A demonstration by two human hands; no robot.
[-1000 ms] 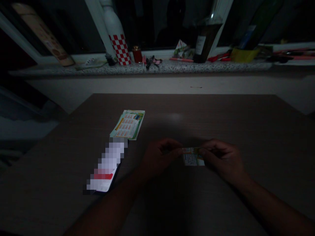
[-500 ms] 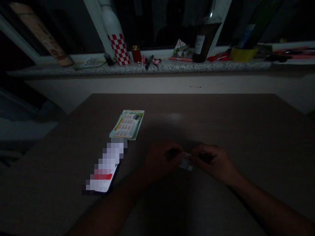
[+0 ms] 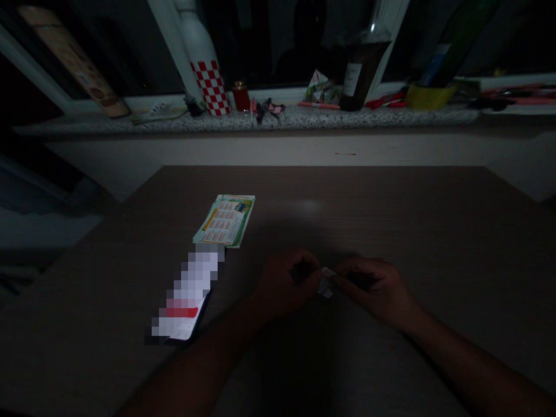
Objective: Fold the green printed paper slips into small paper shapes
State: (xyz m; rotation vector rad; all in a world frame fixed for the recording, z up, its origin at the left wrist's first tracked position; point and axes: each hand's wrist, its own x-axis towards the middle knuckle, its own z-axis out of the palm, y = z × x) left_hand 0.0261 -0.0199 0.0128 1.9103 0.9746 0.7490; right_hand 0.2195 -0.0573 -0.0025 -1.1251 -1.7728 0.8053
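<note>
In dim light my left hand (image 3: 284,284) and my right hand (image 3: 376,289) meet over the near middle of the brown table (image 3: 391,208). Both pinch a small folded paper card (image 3: 325,284) between their fingertips; only a narrow pale sliver of it shows. The fingers of each hand are curled and pressed on it. To the left lie a printed calendar card (image 3: 225,220) and, nearer me, a phone (image 3: 186,301) with a lit screen, blurred out.
Behind the table runs a stone windowsill (image 3: 260,120) with a red-and-white checked bottle (image 3: 204,63), a small red jar (image 3: 240,95), a dark wine bottle (image 3: 358,69), a yellow object (image 3: 428,95) and pens. A tall tube (image 3: 73,58) leans at the far left.
A second ago the card was held flat and wide between my hands. My hands have come together and the card is now folded small between the fingertips.
</note>
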